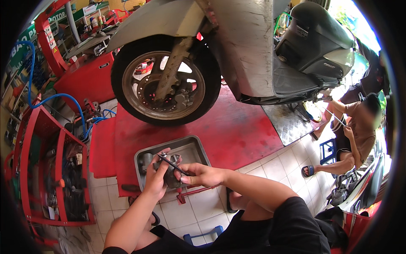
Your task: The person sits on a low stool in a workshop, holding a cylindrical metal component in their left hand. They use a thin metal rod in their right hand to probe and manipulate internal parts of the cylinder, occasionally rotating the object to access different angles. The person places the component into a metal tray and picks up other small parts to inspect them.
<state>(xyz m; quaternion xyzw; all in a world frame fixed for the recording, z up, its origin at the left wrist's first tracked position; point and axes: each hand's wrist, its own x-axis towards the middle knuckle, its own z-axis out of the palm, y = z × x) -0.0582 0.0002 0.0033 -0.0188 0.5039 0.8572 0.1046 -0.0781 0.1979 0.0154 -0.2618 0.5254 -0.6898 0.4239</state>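
Left hand [156, 178] wrapped around a dark metal part [171, 177], likely a brake caliper, fingers closed on it to keep it steady. Right hand [202, 174] pinched shut on the near end of a thin dark rod tool [173, 164], other end angled up-left across the part — looks like probing or driving something in it; exact tool type too small to tell.

Both held directly above a grey metal tray [198, 148], probably so loose bits drop in there. More small metal pieces lying in tray's left side [146, 161].

Tray resting on near edge of red lift platform [237, 131]. Scooter front wheel [165, 80] standing on platform just behind tray, raised to working height; brake disc visible, grey body [247, 46] to the right.

Red tool rack [50, 169] at left, within arm's reach, blue hose [63, 99] looped over it. Second person [359, 127] crouched at right rear of scooter, working with a long tool. White tile floor [190, 211] below.
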